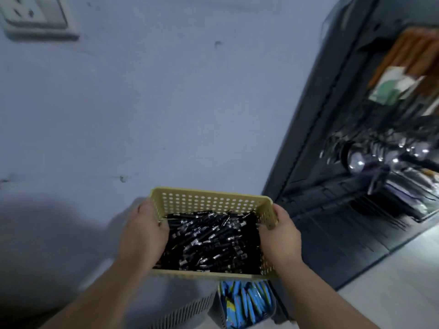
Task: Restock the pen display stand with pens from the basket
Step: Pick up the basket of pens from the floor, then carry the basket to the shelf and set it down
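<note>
A pale yellow perforated basket (209, 200) is held up in the air in front of a blue-grey wall. It is filled with many black pens (209, 238) with silver tips, lying in a heap. My left hand (142, 231) grips the basket's left wall, fingers curled over the rim. On the opposite wall, my right hand (280, 233) grips the rim the same way. The dark pen display stand (332, 186) stands at the right, blurred, with black pens (389, 153) in its middle compartments and orange ones (413, 53) higher up.
Below the basket stands a grey slatted bin (190, 312) and a holder with blue packaged items (247, 302). A wall socket (33, 17) sits at the top left. A light floor or counter surface (399, 281) shows at the lower right.
</note>
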